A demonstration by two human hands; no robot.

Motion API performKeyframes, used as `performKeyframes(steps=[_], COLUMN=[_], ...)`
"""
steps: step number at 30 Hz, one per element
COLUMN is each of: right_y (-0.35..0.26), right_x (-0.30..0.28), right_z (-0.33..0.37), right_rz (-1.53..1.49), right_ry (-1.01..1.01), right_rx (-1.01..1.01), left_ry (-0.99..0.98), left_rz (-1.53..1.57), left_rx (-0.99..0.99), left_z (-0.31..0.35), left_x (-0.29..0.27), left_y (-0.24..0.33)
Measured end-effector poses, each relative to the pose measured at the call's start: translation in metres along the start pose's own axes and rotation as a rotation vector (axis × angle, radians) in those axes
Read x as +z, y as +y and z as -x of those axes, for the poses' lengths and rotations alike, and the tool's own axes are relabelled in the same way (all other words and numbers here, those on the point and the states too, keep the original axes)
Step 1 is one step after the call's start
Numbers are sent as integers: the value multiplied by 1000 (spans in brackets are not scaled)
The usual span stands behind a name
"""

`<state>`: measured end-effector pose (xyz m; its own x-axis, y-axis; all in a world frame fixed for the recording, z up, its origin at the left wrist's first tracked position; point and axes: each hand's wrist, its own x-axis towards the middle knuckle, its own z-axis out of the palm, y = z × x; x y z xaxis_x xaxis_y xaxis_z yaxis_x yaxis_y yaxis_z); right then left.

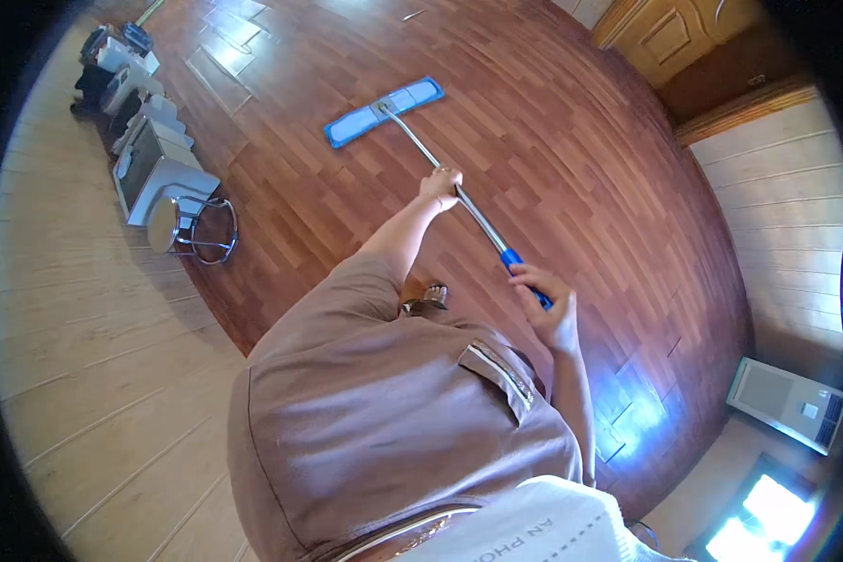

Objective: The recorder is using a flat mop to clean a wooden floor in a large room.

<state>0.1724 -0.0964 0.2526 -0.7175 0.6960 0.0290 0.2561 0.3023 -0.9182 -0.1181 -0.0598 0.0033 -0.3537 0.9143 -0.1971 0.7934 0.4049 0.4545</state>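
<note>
A flat mop with a wide blue head (354, 125) lies on the wood-look floor ahead of me, its pad spread flat. Its silver pole (482, 223) slants back toward my right side and ends in a blue grip. Partway down the pole, my left hand (441, 184) is closed around the metal. At the upper end, my right hand (546, 304) wraps the blue grip (512, 259), with the thumb and fingers around it. My sandalled foot (436, 295) shows just below my left forearm.
Along the left wall stand a round stool (197, 229) with chrome legs, a white cabinet (164, 173) and several boxes and appliances. A wooden door (670, 42) is at the upper right. A white floor-standing unit (789, 405) stands by the right wall, near a bright window (761, 517).
</note>
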Motion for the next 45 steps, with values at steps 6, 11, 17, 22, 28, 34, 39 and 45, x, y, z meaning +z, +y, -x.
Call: performKeyframes(steps=[6,11,17,22,28,34,39,45], right_y=[8,-1,-24,-48,-90,-145,-185,-237], right_x=[45,38,14,-11,-44,-58,-42,6], right_z=[-19,-3,29,89,146,189,236,288], right_rz=[-50,-52,26,145,260,390,509,575], right_ry=[-156,-209,-69,64,288,503,737,1079], right_rx=[82,112,147,204,283,387,429,628], left_ry=[-18,-68,-96,-75,-155,-200,-329,-529], left_rz=[-35,-73,-182,-218,-203,-169,-134,-105], left_rx=[-176,-121,77,338,649,949,1183,1443], left_z=[15,39,45,80,98,121,161,225], left_x=[-14,-9,-15,-1,14,29,29,67], left_y=[-43,-52,-23,24,98,175,241,301])
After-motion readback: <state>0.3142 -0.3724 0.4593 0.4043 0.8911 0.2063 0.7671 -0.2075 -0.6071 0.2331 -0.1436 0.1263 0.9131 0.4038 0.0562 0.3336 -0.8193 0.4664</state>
